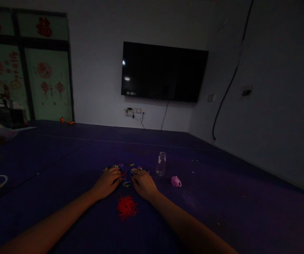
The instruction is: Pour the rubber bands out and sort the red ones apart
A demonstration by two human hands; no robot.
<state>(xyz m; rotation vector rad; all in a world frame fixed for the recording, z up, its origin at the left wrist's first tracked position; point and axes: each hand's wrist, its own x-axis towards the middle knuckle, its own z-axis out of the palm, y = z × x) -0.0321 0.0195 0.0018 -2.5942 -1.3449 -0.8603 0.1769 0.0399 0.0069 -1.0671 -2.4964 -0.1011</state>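
My left hand (106,184) rests palm down on the purple table, fingers stretched and thumb apart, over the left edge of a spread of small coloured clip-like loops (127,183). Opposite it, my right hand (144,184) lies over the right edge of the same loops, its fingers extended too. Yellow, blue, pink and green pieces show between and beyond the fingertips; their exact kind is too small to tell. A heap of thin red strips (126,207) lies nearer to me, between my forearms. Neither hand appears to grip anything.
Right of my right hand stands a clear bottle (161,165), with a pink cap with a loop (175,181) lying beside it. Small white scraps dot the purple tabletop (220,197). Orange objects (70,123) sit at the far edge. A television (163,72) hangs on the wall.
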